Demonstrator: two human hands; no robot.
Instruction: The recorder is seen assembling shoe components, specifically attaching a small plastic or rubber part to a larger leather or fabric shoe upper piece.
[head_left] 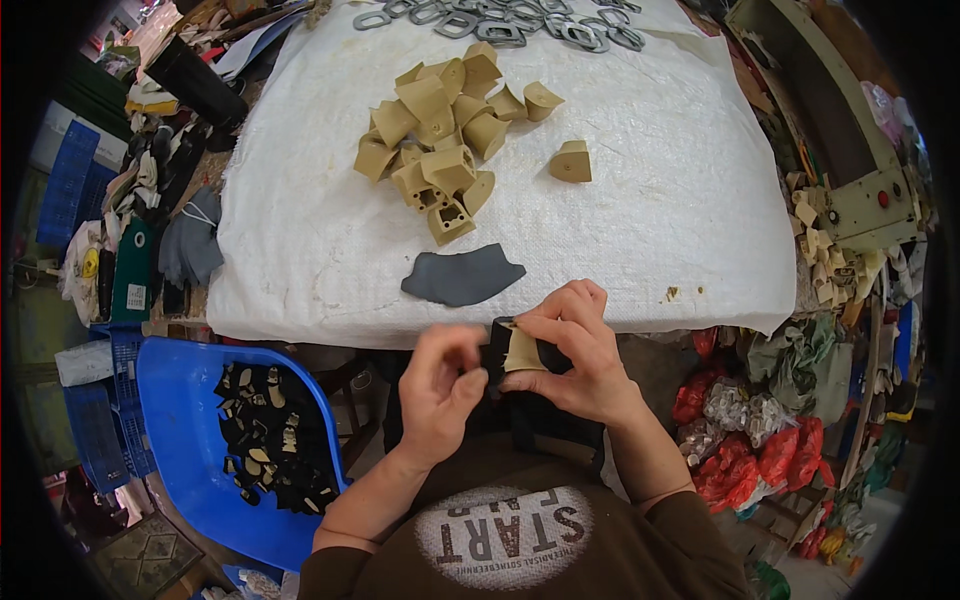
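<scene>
My right hand (585, 350) grips a tan heel-like block (523, 352) between thumb and fingers, just off the table's near edge. A strip of black material (499, 345) lies along the block's left side. My left hand (440, 390) is beside it, fingers curled and smeared by motion; whether it touches the black strip is unclear. On the table ahead of my hands lies a flat dark grey curved piece (463, 275). Beyond it stands a heap of similar tan blocks (428, 105), and one single tan block (570, 161) sits apart to the right.
A white woven sheet (660, 220) covers the table, with grey metal rings (500, 32) at its far end. At lower left is a blue tub (185, 440) with black-and-tan pieces (270, 430). Red plastic bags (740, 470) lie at right, below a greenish metal machine (850, 150).
</scene>
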